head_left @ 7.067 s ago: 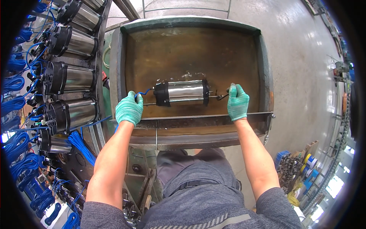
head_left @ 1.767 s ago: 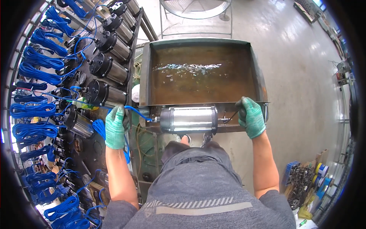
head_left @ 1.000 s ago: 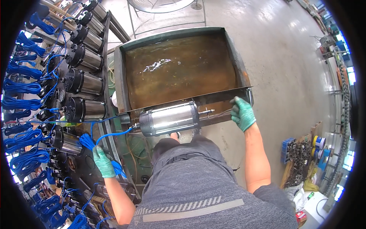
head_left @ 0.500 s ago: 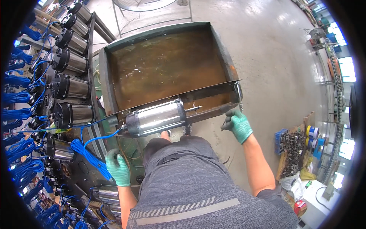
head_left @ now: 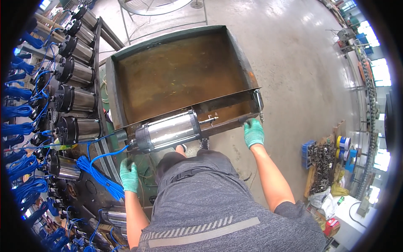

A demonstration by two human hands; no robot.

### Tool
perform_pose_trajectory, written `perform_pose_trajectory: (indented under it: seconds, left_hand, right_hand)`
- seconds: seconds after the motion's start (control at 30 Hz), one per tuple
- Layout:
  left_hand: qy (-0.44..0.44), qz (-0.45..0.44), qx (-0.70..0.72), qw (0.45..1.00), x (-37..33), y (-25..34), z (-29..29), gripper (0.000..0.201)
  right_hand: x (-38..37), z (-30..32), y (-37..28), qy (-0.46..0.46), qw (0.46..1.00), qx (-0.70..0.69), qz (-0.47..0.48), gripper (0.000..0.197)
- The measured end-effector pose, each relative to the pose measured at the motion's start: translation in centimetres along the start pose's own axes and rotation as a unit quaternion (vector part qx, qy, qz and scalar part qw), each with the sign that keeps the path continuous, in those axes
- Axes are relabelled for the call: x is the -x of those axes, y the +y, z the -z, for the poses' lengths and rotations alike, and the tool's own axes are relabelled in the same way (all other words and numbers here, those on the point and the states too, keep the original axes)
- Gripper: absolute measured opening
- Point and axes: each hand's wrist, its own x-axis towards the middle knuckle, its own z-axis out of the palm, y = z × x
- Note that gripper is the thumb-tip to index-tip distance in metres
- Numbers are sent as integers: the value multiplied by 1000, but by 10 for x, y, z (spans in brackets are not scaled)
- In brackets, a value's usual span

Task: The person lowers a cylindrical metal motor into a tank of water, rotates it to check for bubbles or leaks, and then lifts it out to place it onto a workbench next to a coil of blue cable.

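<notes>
A shiny steel cylindrical motor (head_left: 168, 131) with black ends lies across the near side of a water-filled metal tank (head_left: 110, 77), its shaft pointing right. A blue cable (head_left: 110, 153) runs from its left end to a coiled bundle (head_left: 98, 178). Beside that bundle is my left hand (head_left: 129, 176), in a green glove with dark fingertips; it is open and holds nothing. My right hand (head_left: 254, 133), gloved alike, is at the tank's near right corner, right of the shaft. Its fingers are curled in by the rim, and what they grip, if anything, is hidden.
Rows of similar motors (head_left: 77, 101) with blue cable coils (head_left: 21, 111) line the left side. A thin metal strip (head_left: 189, 105) crosses the tank. On the right stand a blue crate (head_left: 308, 153) and a heap of small metal parts (head_left: 321, 168). A large round fan (head_left: 155, 6) is beyond the tank.
My right hand has moved left to the tank's near corner, its fingers turning in toward the rim. My left hand has shifted slightly right. The water's surface looks calmer.
</notes>
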Motion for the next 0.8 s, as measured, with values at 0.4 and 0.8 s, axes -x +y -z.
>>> perform_pose_trajectory:
  seconds: [0.4, 0.8]
  left_hand:
    - [-10, -129, -128, 983, -53, 4, -12, 79]
    - [-169, -150, -199, 954, -103, 18, -10, 34]
  right_hand:
    - [-29, -14, 5, -36, 994, 78, 70, 29]
    - [-32, 1, -143, -249, 937, 124, 211, 43]
